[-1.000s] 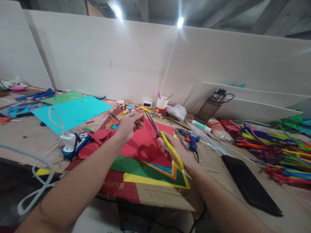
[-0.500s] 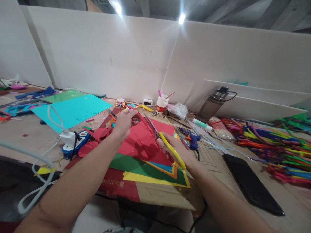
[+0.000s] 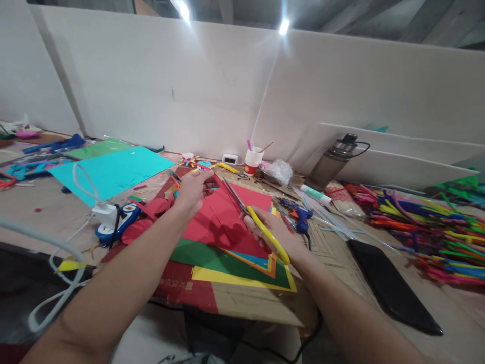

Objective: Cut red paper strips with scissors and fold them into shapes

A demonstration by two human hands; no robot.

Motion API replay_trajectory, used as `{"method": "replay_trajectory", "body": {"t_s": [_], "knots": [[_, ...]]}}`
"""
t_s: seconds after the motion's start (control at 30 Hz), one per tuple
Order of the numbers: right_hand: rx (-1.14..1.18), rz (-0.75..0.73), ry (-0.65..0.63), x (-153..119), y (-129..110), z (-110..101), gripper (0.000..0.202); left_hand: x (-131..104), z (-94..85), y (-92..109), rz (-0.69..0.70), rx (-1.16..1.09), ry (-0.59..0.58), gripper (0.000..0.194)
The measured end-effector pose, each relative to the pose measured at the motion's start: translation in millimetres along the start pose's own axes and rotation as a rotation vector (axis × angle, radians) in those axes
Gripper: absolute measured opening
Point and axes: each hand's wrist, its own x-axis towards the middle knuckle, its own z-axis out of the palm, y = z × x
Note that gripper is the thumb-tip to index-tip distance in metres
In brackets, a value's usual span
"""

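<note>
My left hand [image 3: 194,191] pinches a narrow piece of red paper [image 3: 216,180] above the stack. In my right hand [image 3: 263,226] is a pair of scissors [image 3: 261,222] with yellow handles, its blades pointing up and left towards that red piece. Whether the blades touch the paper I cannot tell. Below both hands lie red sheets [image 3: 204,222], on top of green [image 3: 208,260], blue, orange and yellow sheets. Red cut pieces [image 3: 138,230] lie beside my left wrist.
Left are a turquoise sheet [image 3: 113,169] and a blue power strip [image 3: 127,222] with a white plug. Right are a blue glue gun [image 3: 302,218], a black phone-like slab [image 3: 394,288], a bottle [image 3: 329,162] and pipe cleaners [image 3: 428,217]. A paper cup [image 3: 253,162] stands behind.
Almost nothing differs. Both hands keep their places with the paper and the scissors, and the view has shifted very slightly.
</note>
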Motion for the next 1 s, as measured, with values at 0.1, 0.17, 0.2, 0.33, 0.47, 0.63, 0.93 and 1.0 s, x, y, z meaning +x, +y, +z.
{"method": "replay_trajectory", "body": {"t_s": [0.1,0.17,0.2,0.33,0.47,0.63,0.93,1.0], "knots": [[0.002,0.001,-0.007,-0.6,-1.4,0.4,0.038,0.0,0.8,0.5,-0.007,-0.011,0.017,0.017],[-0.001,0.0,-0.001,-0.5,-0.4,0.8,0.039,0.1,1.4,0.9,-0.013,-0.028,0.025,0.018],[-0.003,0.0,0.003,-0.3,0.5,1.0,0.039,0.1,1.6,1.0,-0.016,-0.037,0.028,0.018],[-0.013,0.0,0.004,0.7,4.7,1.3,0.04,-0.3,1.8,1.1,-0.024,-0.051,0.029,0.018],[-0.007,-0.005,-0.01,0.6,5.5,1.4,0.039,-1.3,1.8,1.2,-0.027,-0.041,0.031,0.016],[0.001,-0.008,0.003,-0.4,3.7,1.6,0.039,-1.2,2.5,1.4,-0.032,-0.037,0.03,0.016],[0.022,-0.011,0.001,-0.4,5.0,2.7,0.041,1.3,0.4,-1.1,-0.014,-0.03,0.009,0.015],[0.014,-0.012,-0.003,-0.5,4.7,2.6,0.04,2.1,0.0,-1.7,-0.009,-0.028,0.006,0.015]]}}
